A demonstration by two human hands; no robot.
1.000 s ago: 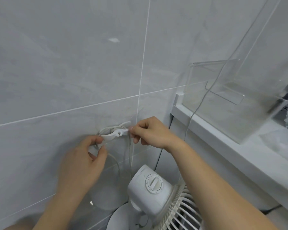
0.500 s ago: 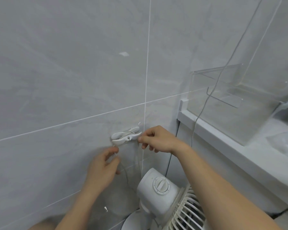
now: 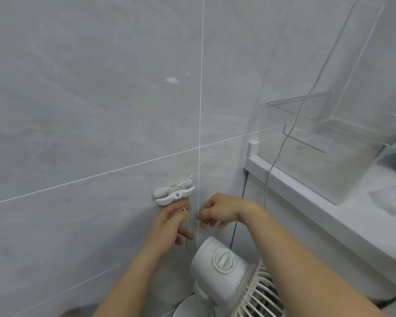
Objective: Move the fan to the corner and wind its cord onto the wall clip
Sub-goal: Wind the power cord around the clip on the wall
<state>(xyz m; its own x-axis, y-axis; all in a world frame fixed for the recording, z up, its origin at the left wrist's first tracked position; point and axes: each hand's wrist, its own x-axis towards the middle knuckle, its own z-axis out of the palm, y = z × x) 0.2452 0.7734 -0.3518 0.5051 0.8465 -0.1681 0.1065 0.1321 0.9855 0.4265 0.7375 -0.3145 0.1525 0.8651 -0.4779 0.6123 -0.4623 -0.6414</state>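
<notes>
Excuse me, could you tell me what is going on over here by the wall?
A person is tidying a white fan's cord onto a white wall clip fixed to the grey tiled wall. Some cord is already wound around the clip. Both hands sit just below it: the left hand pinches the hanging cord, and the right hand is beside it with curled fingers, though whether it grips the cord is unclear. The fan stands below, in the corner.
</notes>
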